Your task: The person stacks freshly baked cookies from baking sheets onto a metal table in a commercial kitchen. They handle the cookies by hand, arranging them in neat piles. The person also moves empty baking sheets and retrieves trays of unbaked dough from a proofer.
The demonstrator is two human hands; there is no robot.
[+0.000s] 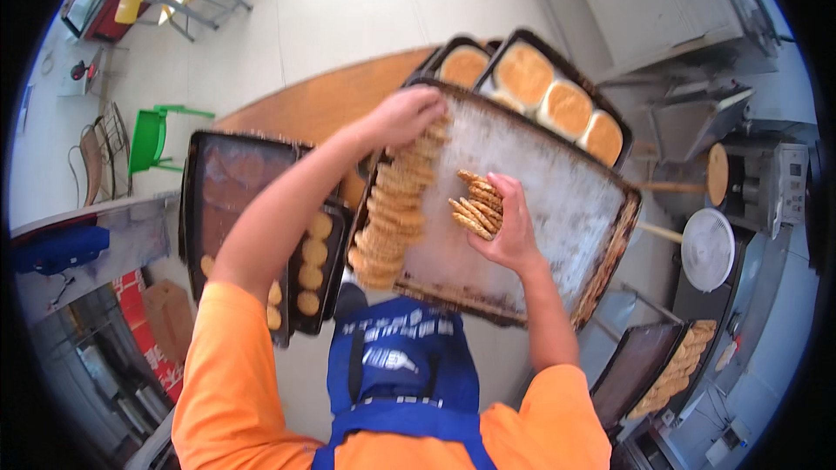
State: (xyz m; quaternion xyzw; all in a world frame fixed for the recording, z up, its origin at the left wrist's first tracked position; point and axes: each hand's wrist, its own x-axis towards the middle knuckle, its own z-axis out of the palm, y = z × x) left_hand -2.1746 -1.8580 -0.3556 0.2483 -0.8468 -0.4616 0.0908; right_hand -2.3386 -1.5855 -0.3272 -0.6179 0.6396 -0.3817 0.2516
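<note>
A row of flat golden cookies stands on edge along the left side of a large worn metal baking tray. My left hand is at the far end of this row, its fingers bent over the last cookies; whether it grips any is hidden. In my right hand is a small stack of thin seeded cookies, held above the middle of the tray, between thumb and fingers.
Dark trays with round cookies lie at the left. Behind the big tray, a black tray holds large round breads. A wooden table extends beneath. At right are a white round fan-like object and another tray of baked pieces.
</note>
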